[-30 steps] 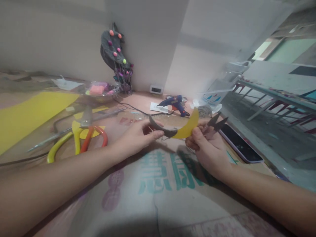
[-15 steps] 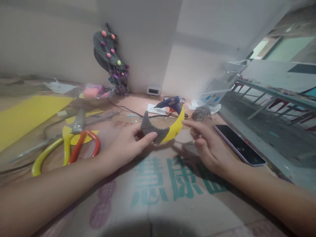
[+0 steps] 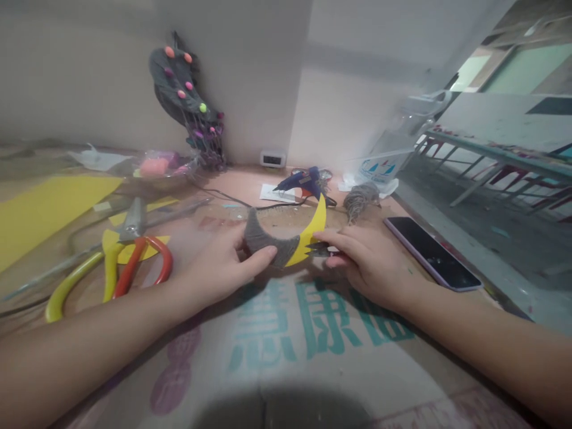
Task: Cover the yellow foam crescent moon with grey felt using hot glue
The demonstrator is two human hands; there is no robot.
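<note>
My left hand (image 3: pixel 236 256) grips a crescent-shaped cutout. Its left part is wrapped in grey yarn (image 3: pixel 268 243), and the right part is bare yellow (image 3: pixel 315 223). The left thumb presses on the wrapped section, and the other fingers go behind it. My right hand (image 3: pixel 361 262) is closed at the crescent's right side, with thumb and forefinger pinching a grey yarn strand (image 3: pixel 318 250). That strand is blurred against the yellow part. Beyond the right hand lies a loose ball of grey yarn (image 3: pixel 361 201).
Scissors (image 3: pixel 138 256) with yellow and red handles lie at left by a yellow sheet (image 3: pixel 53 208). A blue glue gun (image 3: pixel 301 180) sits behind the crescent. A phone (image 3: pixel 431 253) is at right. A yarn-covered crescent with pompoms (image 3: pixel 181 89) stands against the wall.
My right hand has moved down and left, from beside the crescent's yellow tip to its middle, with yarn now showing by the fingers. The left hand keeps its hold. The view has shifted slightly.
</note>
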